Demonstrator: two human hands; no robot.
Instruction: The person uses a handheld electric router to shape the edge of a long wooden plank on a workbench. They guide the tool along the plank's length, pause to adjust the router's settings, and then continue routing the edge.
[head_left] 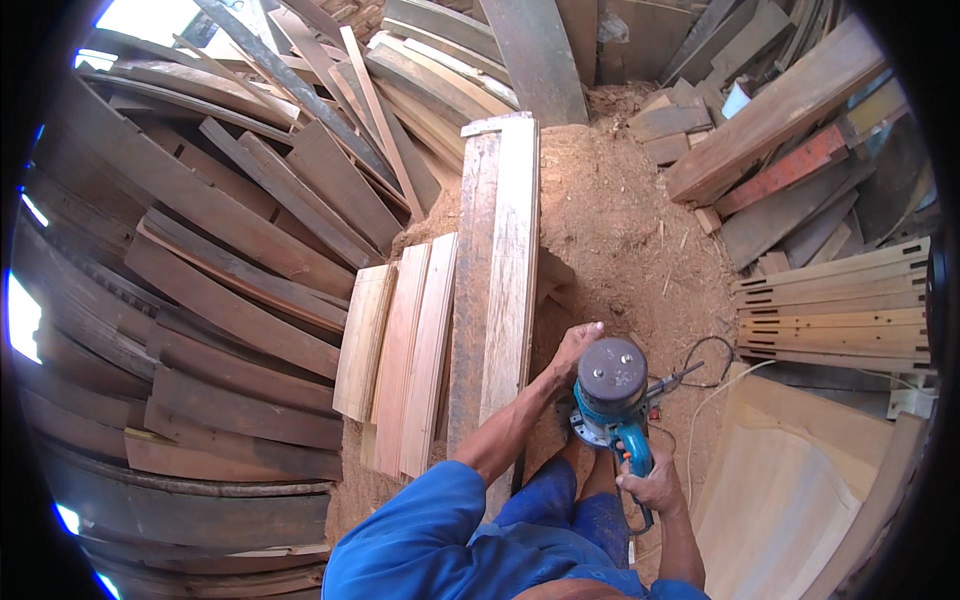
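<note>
A teal wood router (612,378) with a dark round motor cap is held in front of my body, just right of a long narrow bench. My right hand (655,486) is closed round its teal handle, with the thumb beside an orange switch. Against the far left side of the motor, my left hand (577,350) is closed on the router, its fingers partly hidden behind the body. Left of the router, a pale wooden board (512,250) lies lengthwise on the weathered bench beam (468,300). The router is apart from this board.
Several planed boards (415,350) lie left of the bench. Stacked dark planks (230,300) fill the left side. At right are a thick beam (780,110), slotted boards (835,310) and a wide panel (780,480). A cord (700,420) trails over the sawdust floor (640,240).
</note>
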